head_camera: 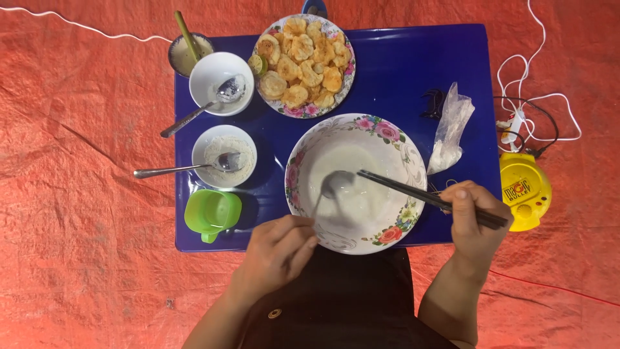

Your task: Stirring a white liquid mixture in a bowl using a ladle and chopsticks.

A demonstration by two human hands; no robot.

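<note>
Head view: spoon [330,185] bowl submerged, blurred

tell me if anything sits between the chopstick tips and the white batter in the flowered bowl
Nothing visible does. The right hand holds the chopsticks slanting over the flowered bowl rim, tips above the batter. The spoon in the left hand lies just left of them, not between.

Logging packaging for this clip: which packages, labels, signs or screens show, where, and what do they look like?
Clear plastic bag: right side of the blue tray, crumpled, white powder inside.
Printed label: on the yellow round appliance right of the tray, dark lettering.
No signs or screens.
</note>
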